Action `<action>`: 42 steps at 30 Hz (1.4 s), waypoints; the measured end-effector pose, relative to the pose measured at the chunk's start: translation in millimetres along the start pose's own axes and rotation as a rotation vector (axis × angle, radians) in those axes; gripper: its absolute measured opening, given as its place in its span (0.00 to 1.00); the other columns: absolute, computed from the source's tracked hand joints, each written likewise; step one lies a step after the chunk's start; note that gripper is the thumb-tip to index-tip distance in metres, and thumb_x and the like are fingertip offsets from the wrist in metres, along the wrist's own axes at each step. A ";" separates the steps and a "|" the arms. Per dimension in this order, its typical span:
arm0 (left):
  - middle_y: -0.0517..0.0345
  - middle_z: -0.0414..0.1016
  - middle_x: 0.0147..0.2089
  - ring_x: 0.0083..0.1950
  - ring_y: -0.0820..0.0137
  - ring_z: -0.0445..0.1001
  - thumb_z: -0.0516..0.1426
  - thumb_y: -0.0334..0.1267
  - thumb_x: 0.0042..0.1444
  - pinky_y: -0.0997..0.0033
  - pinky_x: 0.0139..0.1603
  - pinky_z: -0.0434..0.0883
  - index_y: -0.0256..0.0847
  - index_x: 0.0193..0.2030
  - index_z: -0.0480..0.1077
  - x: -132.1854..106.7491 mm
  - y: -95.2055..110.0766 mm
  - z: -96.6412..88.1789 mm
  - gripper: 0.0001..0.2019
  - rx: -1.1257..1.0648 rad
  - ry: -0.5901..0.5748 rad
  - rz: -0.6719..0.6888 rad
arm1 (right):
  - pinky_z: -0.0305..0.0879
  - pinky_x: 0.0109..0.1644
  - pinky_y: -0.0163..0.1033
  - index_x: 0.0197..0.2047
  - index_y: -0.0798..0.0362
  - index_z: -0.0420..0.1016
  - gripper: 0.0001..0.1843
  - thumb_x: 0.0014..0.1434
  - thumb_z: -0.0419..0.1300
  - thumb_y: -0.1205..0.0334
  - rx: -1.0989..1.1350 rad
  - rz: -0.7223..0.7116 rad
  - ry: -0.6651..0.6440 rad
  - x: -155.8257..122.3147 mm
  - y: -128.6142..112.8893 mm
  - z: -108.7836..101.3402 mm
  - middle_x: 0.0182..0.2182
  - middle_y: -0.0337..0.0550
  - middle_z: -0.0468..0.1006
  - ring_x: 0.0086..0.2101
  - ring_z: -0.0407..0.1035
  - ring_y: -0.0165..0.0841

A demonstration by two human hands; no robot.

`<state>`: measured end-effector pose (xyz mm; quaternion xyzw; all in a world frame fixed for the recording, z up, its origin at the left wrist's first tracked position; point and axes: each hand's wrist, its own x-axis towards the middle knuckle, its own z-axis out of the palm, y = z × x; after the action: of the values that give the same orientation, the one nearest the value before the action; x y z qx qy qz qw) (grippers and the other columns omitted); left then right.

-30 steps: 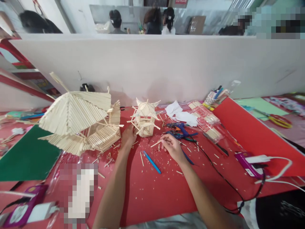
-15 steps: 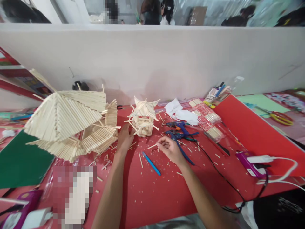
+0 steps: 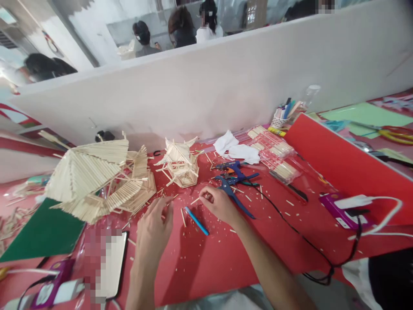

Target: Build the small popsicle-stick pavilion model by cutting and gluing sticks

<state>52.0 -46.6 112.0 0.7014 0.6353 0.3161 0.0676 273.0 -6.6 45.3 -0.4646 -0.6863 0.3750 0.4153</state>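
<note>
My right hand [image 3: 217,201] is closed in a pinch on a short wooden stick [image 3: 195,201], held low over the red table. My left hand [image 3: 155,219] is raised with thumb and fingers apart and nothing in them. Behind the hands stands a small stick pavilion [image 3: 179,163] with a pointed roof. Left of it is a larger stick pavilion [image 3: 87,172] with a broad slatted roof, close to my left hand. A blue pen [image 3: 197,221] lies between my hands, with a loose stick [image 3: 183,217] beside it.
Blue-handled glue guns [image 3: 237,189] lie right of centre, near white tissues [image 3: 237,148] and packs of sticks [image 3: 274,150]. A red board [image 3: 348,168] and purple power strip [image 3: 345,211] are at right. A phone [image 3: 112,267] and green board [image 3: 48,228] lie left. Scraps litter the table.
My left hand has drawn back from beside the small pavilion toward me. The small pavilion now sits turned and tilted differently. My right hand still pinches the stick; the camera view has tilted.
</note>
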 end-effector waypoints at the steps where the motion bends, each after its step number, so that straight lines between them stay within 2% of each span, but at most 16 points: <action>1: 0.53 0.82 0.46 0.31 0.64 0.76 0.57 0.44 0.63 0.67 0.33 0.70 0.51 0.47 0.77 3.7 13.8 -2.5 0.10 -0.051 -0.010 0.015 | 0.67 0.40 0.37 0.38 0.49 0.73 0.03 0.65 0.58 0.63 -0.002 -0.014 0.006 0.0 -0.5 -0.3 0.35 0.39 0.80 0.33 0.73 0.33; 4: 0.49 0.75 0.62 0.31 0.68 0.76 0.58 0.45 0.62 0.66 0.36 0.72 0.48 0.56 0.75 24.3 38.8 4.9 0.16 -0.154 -0.035 0.036 | 0.67 0.42 0.38 0.38 0.49 0.72 0.03 0.64 0.58 0.65 -0.018 -0.051 0.025 -0.1 -0.6 -0.6 0.36 0.40 0.80 0.35 0.74 0.34; 6: 0.46 0.71 0.66 0.33 0.67 0.77 0.58 0.44 0.62 0.64 0.40 0.73 0.46 0.59 0.74 40.6 42.1 15.9 0.19 -0.170 -0.015 0.034 | 0.66 0.43 0.39 0.38 0.49 0.72 0.03 0.64 0.59 0.66 -0.041 -0.070 0.041 0.1 0.9 -0.2 0.36 0.41 0.80 0.37 0.75 0.36; 10: 0.44 0.69 0.68 0.36 0.65 0.78 0.57 0.43 0.63 0.60 0.47 0.74 0.45 0.60 0.74 63.6 37.7 32.9 0.20 -0.183 -0.012 -0.008 | 0.65 0.41 0.38 0.37 0.49 0.72 0.04 0.63 0.60 0.68 -0.053 -0.076 0.044 1.6 3.5 1.2 0.35 0.40 0.80 0.34 0.74 0.35; 15: 0.45 0.69 0.68 0.44 0.60 0.79 0.58 0.43 0.62 0.61 0.49 0.73 0.47 0.60 0.74 72.8 38.6 41.4 0.19 -0.201 -0.033 -0.011 | 0.64 0.41 0.38 0.37 0.50 0.72 0.05 0.64 0.60 0.69 -0.058 -0.085 0.016 1.5 -1.8 1.4 0.35 0.41 0.80 0.35 0.73 0.35; 20: 0.43 0.68 0.69 0.38 0.65 0.78 0.58 0.43 0.61 0.62 0.47 0.73 0.44 0.60 0.74 75.4 40.7 43.7 0.21 -0.256 -0.059 -0.052 | 0.63 0.39 0.37 0.38 0.50 0.73 0.05 0.63 0.60 0.71 -0.061 -0.076 0.005 0.5 -5.5 1.1 0.35 0.40 0.80 0.34 0.73 0.34; 22: 0.42 0.70 0.67 0.35 0.68 0.76 0.58 0.45 0.61 0.64 0.44 0.73 0.43 0.60 0.74 74.4 42.3 40.5 0.22 -0.320 -0.068 -0.070 | 0.63 0.40 0.37 0.38 0.50 0.73 0.06 0.63 0.61 0.71 -0.069 -0.075 0.009 0.8 -4.7 1.4 0.35 0.40 0.80 0.35 0.73 0.34; 24: 0.41 0.75 0.62 0.29 0.71 0.72 0.58 0.48 0.60 0.68 0.36 0.72 0.40 0.61 0.74 71.7 44.6 34.8 0.25 -0.427 -0.119 -0.113 | 0.63 0.41 0.37 0.38 0.50 0.73 0.06 0.62 0.61 0.71 -0.081 -0.075 0.014 1.0 -3.5 2.0 0.36 0.40 0.80 0.35 0.73 0.34; 27: 0.46 0.82 0.43 0.23 0.75 0.64 0.60 0.51 0.58 0.73 0.27 0.66 0.35 0.62 0.74 64.7 47.5 22.9 0.29 -0.559 -0.212 -0.170 | 0.64 0.41 0.37 0.38 0.51 0.74 0.06 0.62 0.61 0.72 -0.082 -0.073 0.009 1.0 -1.8 2.6 0.36 0.41 0.81 0.35 0.74 0.34; 29: 0.56 0.77 0.28 0.22 0.75 0.61 0.61 0.51 0.57 0.74 0.25 0.62 0.33 0.61 0.75 58.1 47.6 13.7 0.29 -0.587 -0.267 -0.169 | 0.64 0.40 0.36 0.38 0.51 0.74 0.06 0.63 0.60 0.71 -0.076 -0.066 -0.001 0.9 -1.0 2.7 0.35 0.41 0.81 0.34 0.74 0.33; 31: 0.62 0.68 0.21 0.21 0.75 0.58 0.60 0.52 0.58 0.75 0.24 0.59 0.33 0.57 0.78 50.4 45.0 4.4 0.27 -0.591 -0.330 -0.153 | 0.63 0.39 0.36 0.38 0.51 0.74 0.06 0.63 0.60 0.71 -0.070 -0.063 0.000 0.8 -0.6 2.6 0.35 0.41 0.81 0.34 0.74 0.33; 34: 0.64 0.62 0.17 0.22 0.74 0.57 0.58 0.55 0.59 0.74 0.24 0.57 0.34 0.44 0.82 37.8 35.3 -8.0 0.24 -0.511 -0.416 -0.125 | 0.63 0.39 0.36 0.38 0.51 0.74 0.06 0.62 0.60 0.71 -0.049 -0.064 0.003 0.8 -0.3 2.8 0.34 0.40 0.80 0.33 0.74 0.33; 38: 0.62 0.64 0.18 0.23 0.72 0.60 0.57 0.56 0.58 0.73 0.25 0.56 0.37 0.28 0.79 21.4 15.3 -18.7 0.23 -0.207 -0.411 -0.126 | 0.63 0.37 0.35 0.37 0.51 0.73 0.05 0.63 0.59 0.69 -0.009 -0.047 -0.002 0.3 -0.4 3.5 0.33 0.39 0.80 0.32 0.73 0.32; 40: 0.61 0.68 0.20 0.24 0.71 0.64 0.55 0.55 0.59 0.73 0.27 0.58 0.39 0.28 0.77 14.7 4.7 -20.2 0.22 -0.077 -0.416 -0.131 | 0.63 0.37 0.35 0.37 0.50 0.73 0.04 0.63 0.58 0.68 0.014 -0.043 -0.005 -0.2 -1.1 3.2 0.33 0.38 0.79 0.32 0.74 0.32; 42: 0.62 0.69 0.20 0.23 0.70 0.66 0.54 0.52 0.61 0.73 0.28 0.59 0.40 0.35 0.77 10.2 -5.4 -18.3 0.18 0.009 -0.423 -0.160 | 0.64 0.36 0.35 0.37 0.50 0.73 0.04 0.63 0.58 0.67 0.040 -0.040 -0.002 -0.6 -1.7 2.7 0.32 0.38 0.79 0.32 0.74 0.32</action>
<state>37.6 -41.6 127.5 0.6997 0.6619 0.1527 0.2213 270.1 -8.0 45.8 -0.4422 -0.6882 0.3807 0.4312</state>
